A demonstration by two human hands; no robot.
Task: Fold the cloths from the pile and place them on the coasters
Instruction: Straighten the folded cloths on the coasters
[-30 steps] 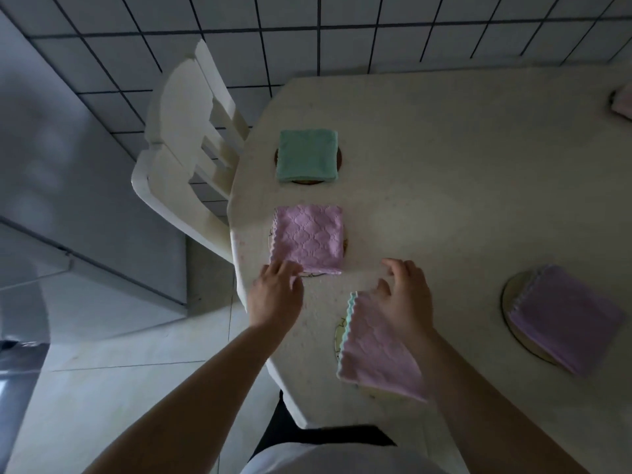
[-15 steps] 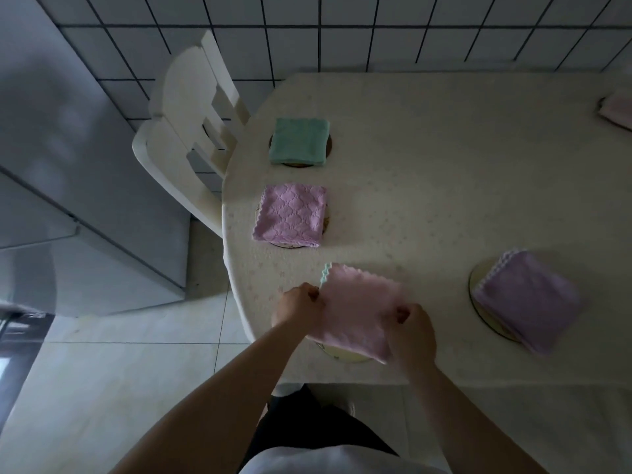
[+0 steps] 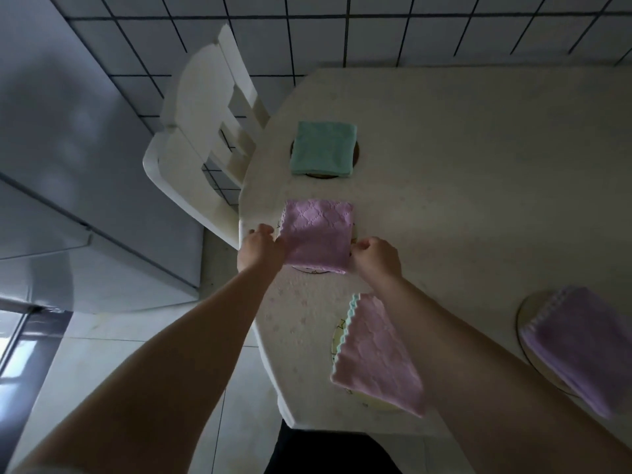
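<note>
Half a second before, both my hands were on the pink cloth [image 3: 376, 357] at the near edge. Now it lay let go on its coaster [image 3: 337, 340], and I had moved up to the purple cloth [image 3: 316, 236] in the middle. My left hand [image 3: 261, 246] pinched its left side and my right hand [image 3: 374, 256] pinched its right side. The cloth sat on its own coaster [image 3: 309, 269], a bit crooked. I think I was setting it straight. The green cloth [image 3: 323, 148] lay folded farther off. Another cloth [image 3: 578, 347] lay on the right of the tabletop [image 3: 478, 200]. I saw no pile, so the job looked nearly done.
</note>
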